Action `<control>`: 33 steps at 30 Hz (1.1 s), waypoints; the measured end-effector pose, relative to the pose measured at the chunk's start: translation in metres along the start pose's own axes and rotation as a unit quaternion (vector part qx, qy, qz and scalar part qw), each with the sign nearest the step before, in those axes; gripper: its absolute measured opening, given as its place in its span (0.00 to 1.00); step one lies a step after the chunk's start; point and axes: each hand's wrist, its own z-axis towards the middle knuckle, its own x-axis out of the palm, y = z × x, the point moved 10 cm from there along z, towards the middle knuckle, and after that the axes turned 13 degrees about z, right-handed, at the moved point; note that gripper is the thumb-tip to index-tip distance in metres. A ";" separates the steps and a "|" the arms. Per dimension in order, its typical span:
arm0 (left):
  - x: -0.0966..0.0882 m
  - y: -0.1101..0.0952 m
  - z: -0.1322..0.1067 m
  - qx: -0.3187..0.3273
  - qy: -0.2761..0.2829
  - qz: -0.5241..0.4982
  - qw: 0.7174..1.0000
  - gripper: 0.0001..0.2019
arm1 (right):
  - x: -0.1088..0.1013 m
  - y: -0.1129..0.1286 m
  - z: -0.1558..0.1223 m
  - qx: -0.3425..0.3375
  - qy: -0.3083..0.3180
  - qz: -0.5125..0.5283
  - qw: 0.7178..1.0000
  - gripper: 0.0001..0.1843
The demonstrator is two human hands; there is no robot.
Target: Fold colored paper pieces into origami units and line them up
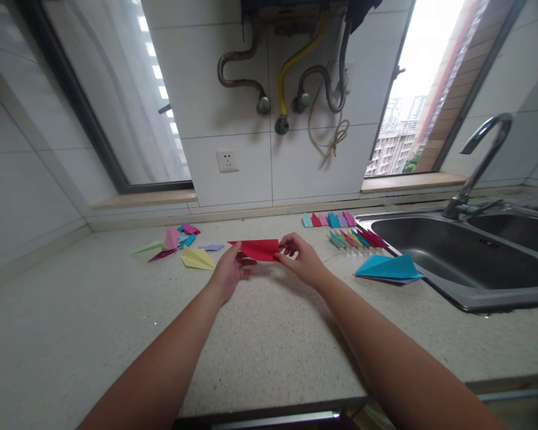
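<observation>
Over the worktop, the left hand and right hand grip a red folded paper between thumbs and fingers, at its nine and three o'clock ends. Its long axis runs nine to three, the narrow tip pointing toward nine, just past the left thumb.

Daylight is moderate and seems to come mostly from the right window, where the sky is burnt to white. The left window is greyer, with a row of bright spots. A soft shadow lies on the bench beside the right arm. The tap shows small glints. The red paper looks slightly soft, and wide-lens distortion makes both windows lean outward.
</observation>
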 end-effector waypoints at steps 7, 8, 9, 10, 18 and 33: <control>-0.009 0.001 0.003 0.015 -0.031 0.006 0.999 0.13 | -0.011 -0.004 0.000 0.008 -0.051 0.020 0.998 0.09; -0.008 0.000 0.003 0.019 -0.024 -0.002 1.000 0.12 | -0.014 -0.008 0.001 0.012 -0.060 0.028 0.998 0.09; -0.007 -0.001 0.002 0.025 -0.015 -0.008 1.000 0.12 | -0.016 -0.011 0.002 0.016 -0.067 0.037 0.997 0.09; -0.005 -0.003 0.002 0.032 -0.006 -0.009 0.999 0.12 | -0.016 -0.015 0.002 0.019 -0.070 0.046 0.996 0.09; 0.008 -0.015 -0.005 0.062 0.039 0.020 0.997 0.14 | -0.012 -0.024 0.001 0.055 -0.052 0.067 0.995 0.10; 0.009 -0.016 -0.005 0.072 0.053 0.041 0.995 0.16 | 0.017 -0.032 -0.004 0.127 0.058 0.093 0.986 0.14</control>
